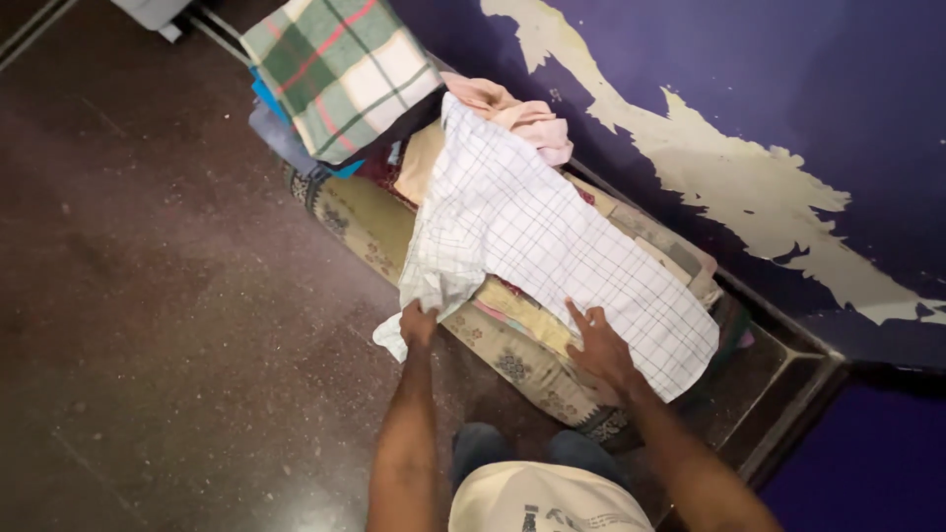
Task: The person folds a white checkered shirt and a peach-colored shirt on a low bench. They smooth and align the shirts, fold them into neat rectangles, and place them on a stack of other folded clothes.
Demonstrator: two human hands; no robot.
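White grid-checked cloth point(552, 236), thin and rumpled, draped over a stack of folded patterned textiles point(512, 360) on a speckled dark floor point(177, 296). Left hand point(418, 323), at 7 o'clock of the cloth, fingers closed and pinching its bunched corner. Right hand point(597, 347), at 5 o'clock, fingers spread flat on the weave. Green-and-red plaid blanket point(340, 69) at 11 o'clock; peeling purple wall point(749, 108) behind.

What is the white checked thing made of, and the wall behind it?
The white checked cloth looks like thin woven fabric, maybe cotton: it drapes and bunches softly where the left hand grips it. The right hand lies flat on it. The purple wall seems painted plaster, matte; the paint has flaked, baring pale patches.
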